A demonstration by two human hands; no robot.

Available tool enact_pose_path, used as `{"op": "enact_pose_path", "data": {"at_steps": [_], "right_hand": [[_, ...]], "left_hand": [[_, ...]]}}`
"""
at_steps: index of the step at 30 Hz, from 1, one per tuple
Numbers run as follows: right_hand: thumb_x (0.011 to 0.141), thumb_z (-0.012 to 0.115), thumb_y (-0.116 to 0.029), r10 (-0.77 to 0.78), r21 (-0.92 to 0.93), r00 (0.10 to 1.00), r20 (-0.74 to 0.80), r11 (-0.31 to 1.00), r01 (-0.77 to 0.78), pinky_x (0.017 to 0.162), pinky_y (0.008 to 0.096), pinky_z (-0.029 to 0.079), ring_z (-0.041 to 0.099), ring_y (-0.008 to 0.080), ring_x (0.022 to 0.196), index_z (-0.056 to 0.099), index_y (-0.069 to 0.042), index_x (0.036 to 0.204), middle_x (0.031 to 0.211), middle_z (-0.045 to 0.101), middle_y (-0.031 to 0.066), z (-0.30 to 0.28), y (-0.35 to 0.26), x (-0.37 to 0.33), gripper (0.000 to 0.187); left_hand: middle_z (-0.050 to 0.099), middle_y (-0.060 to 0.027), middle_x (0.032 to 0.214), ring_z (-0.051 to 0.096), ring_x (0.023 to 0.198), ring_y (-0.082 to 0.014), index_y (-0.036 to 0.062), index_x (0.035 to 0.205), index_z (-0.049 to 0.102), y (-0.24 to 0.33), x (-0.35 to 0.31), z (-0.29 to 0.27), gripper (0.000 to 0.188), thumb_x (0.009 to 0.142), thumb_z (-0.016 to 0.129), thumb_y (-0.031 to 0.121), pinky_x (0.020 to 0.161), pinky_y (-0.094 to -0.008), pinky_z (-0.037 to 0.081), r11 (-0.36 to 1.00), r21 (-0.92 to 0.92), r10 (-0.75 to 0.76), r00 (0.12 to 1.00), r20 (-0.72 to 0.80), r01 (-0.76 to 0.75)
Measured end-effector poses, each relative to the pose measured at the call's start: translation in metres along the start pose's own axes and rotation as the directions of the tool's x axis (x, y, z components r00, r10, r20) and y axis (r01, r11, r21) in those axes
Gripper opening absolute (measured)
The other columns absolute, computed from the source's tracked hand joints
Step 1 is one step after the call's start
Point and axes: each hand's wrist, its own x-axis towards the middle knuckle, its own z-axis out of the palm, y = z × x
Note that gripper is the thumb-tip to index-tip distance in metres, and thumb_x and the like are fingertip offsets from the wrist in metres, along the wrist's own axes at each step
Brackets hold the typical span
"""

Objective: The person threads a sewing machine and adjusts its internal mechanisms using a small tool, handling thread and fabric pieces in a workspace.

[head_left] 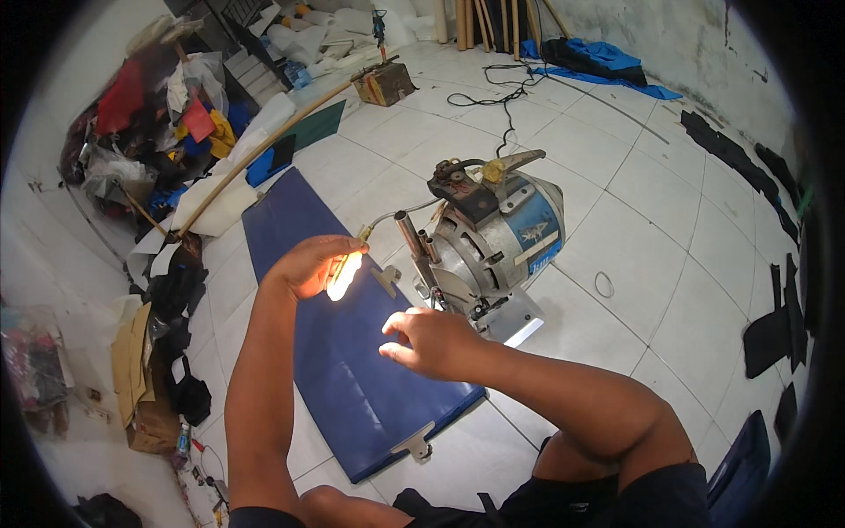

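Note:
A fabric cutting machine [497,238] with a round silver and blue motor housing lies tilted on the white tiled floor, its metal base plate [515,327] toward me. My left hand [310,264] is shut on a small bright light [343,277] beside the machine's upright metal bar [414,242]. My right hand [431,341] rests with curled fingers at the machine's lower part, touching it near the base. Under both hands lies a long stack of dark blue fabric [343,352].
A metal clamp [416,444] sits on the fabric's near end. A black cable [502,97] runs from the machine to the back. Piles of cloth and scraps [167,123] line the left wall; black cut pieces [766,176] lie along the right. A long wooden pole [255,154] leans left.

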Motion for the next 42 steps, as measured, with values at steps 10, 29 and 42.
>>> {"op": "enact_pose_path", "data": {"at_steps": [10,29,42], "right_hand": [[0.087,0.069,-0.020,-0.316,-0.009,0.938,0.144,0.947,0.321,0.072,0.0362,0.052,0.067,0.0275,0.081,0.066,-0.003,0.101,0.089,0.068,0.0116,-0.138,-0.039,-0.064,0.022],[0.087,0.063,-0.020,0.631,-0.079,0.668,-0.395,0.701,-0.709,0.081,0.0392,0.052,0.068,0.0318,0.090,0.067,-0.002,0.102,0.095,0.070,0.0179,-0.031,0.425,-0.188,0.024],[0.094,0.061,-0.018,0.347,-0.079,0.915,-0.205,0.926,-0.368,0.063,0.0296,0.048,0.061,0.0180,0.068,0.066,0.001,0.102,0.088,0.069,0.0133,-0.012,0.317,-0.169,0.021]], "left_hand": [[0.060,-0.0009,0.080,0.055,0.071,-0.0127,0.0026,0.100,0.066,0.003,0.002,0.007,0.025,0.086,0.069,0.023,0.063,-0.0279,0.045,1.000,0.001,-0.008,1.000,0.015,0.008],[0.063,-0.0024,0.107,0.056,0.098,-0.0139,0.0065,0.110,0.064,0.012,0.010,-0.031,0.034,0.091,0.064,0.034,0.085,-0.0297,0.045,0.963,0.268,-0.019,1.000,0.011,0.015],[0.061,-0.0030,0.092,0.056,0.086,-0.0153,0.0066,0.098,0.067,0.017,0.019,-0.021,0.032,0.085,0.070,0.036,0.074,-0.0294,0.046,0.950,0.312,-0.042,0.997,0.068,0.019]]}}
